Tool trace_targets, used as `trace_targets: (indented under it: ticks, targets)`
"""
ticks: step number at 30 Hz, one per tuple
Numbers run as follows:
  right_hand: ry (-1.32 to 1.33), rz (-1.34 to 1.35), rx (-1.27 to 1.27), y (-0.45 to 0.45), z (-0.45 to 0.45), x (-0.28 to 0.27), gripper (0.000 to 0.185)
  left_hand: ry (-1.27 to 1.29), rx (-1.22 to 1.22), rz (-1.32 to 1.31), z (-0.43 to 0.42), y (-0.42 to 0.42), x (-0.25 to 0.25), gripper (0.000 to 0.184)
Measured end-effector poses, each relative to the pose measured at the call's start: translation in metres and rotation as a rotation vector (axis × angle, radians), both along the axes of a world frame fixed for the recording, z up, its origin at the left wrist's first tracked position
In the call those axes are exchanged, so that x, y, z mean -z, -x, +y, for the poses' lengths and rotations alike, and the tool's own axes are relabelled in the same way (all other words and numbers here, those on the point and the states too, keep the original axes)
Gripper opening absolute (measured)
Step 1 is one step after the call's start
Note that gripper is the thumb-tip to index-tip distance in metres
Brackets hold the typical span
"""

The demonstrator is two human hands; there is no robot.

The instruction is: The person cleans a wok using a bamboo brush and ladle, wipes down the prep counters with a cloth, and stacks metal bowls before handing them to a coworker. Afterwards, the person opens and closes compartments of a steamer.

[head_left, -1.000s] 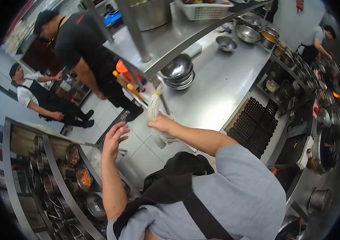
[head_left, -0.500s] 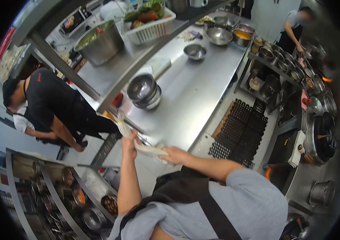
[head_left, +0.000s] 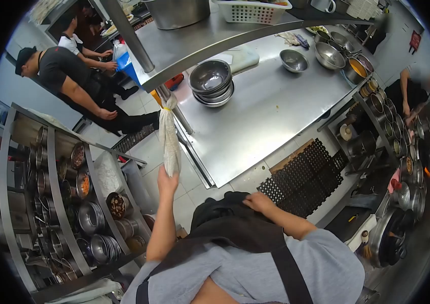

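Observation:
A cream towel (head_left: 169,137) hangs from the metal post at the table's corner, tied near its top with a yellow band. My left hand (head_left: 168,181) is closed around the towel's lower end. At the front of my body, my right hand (head_left: 259,202) has its fingers curled against my dark apron (head_left: 220,210); whether they hold anything cannot be made out. Beyond the towel, a stack of metal bowls (head_left: 210,76) sits on the steel table (head_left: 245,137). A single metal bowl (head_left: 294,61) stands farther right.
Shelves (head_left: 55,187) of pans and bowls stand at my left. Two people are beyond them, one in a black shirt (head_left: 53,66). A black perforated mat (head_left: 301,177) lies on the floor. At right, another person (head_left: 402,96) works by a stove lined with pans.
My right hand has let go of the towel and moved to my apron. The towel, earlier stretched between both hands, now hangs down straight. The view has turned.

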State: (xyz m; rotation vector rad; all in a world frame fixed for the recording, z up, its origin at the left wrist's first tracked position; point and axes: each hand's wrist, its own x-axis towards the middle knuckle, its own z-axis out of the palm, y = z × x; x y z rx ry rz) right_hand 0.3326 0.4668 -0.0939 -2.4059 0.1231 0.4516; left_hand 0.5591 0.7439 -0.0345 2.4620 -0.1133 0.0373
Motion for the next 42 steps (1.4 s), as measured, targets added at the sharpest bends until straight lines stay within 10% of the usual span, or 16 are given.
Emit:
trace_targets:
  ticks: [4,10,16,24,37,42]
  targets:
    - [0.252,0.237,0.091,0.058,-0.049,0.049,0.024,0.005,-0.005,0.310,0.071,0.056,0.129,0.046]
    - [0.231,0.312,0.455,0.051,-0.070,0.030,0.025,0.141,0.254,0.895,0.024,0.074,0.112,0.036]
    - [0.054,0.161,0.476,0.031,-0.085,0.060,0.031,0.364,0.399,0.825,-0.117,0.025,-0.005,0.031]
    - [0.051,0.032,0.441,0.071,-0.223,0.065,0.025,0.211,0.461,0.800,-0.262,0.028,-0.003,0.032]
    - [0.190,0.279,1.228,0.255,-0.526,0.062,0.020,0.196,0.657,0.487,-0.501,-0.003,-0.010,0.031]
    - [0.268,0.376,0.952,0.246,-0.497,0.107,0.022,0.432,0.741,0.329,-0.631,-0.081,-0.027,0.020]
